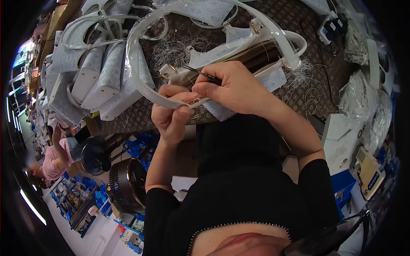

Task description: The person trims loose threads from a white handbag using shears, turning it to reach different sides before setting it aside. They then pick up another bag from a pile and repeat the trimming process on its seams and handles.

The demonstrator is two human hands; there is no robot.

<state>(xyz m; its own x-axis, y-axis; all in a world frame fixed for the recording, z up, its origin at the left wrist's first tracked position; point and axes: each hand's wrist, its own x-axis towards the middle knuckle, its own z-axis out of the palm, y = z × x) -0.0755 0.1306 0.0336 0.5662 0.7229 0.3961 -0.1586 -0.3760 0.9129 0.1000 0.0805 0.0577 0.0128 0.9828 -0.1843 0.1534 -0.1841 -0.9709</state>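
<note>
My left hand point(173, 112) pinches the end of a white handbag strap point(147, 91), close to a small gold-coloured fitting. The strap loops up over the bag in a wide arc. My right hand point(237, 87) is closed around small dark thread snips point(207, 76), their narrow blades pointing up and left. Its fingertips meet the left fingers at the strap end, and what lies between them is partly hidden. Behind both hands lies the white patterned handbag point(209, 57), its zipped top open on a brown lining. A gold ring point(172, 68) shows on its near side.
Several pale patterned bags point(102, 81) are stacked on the left of the brown patterned table cover point(316, 81). Cut thread ends point(177, 51) lie heaped there. A black fan point(126, 185) stands below left; a person in pink point(55, 160) sits beyond. Plastic-wrapped parts point(358, 98) lie right.
</note>
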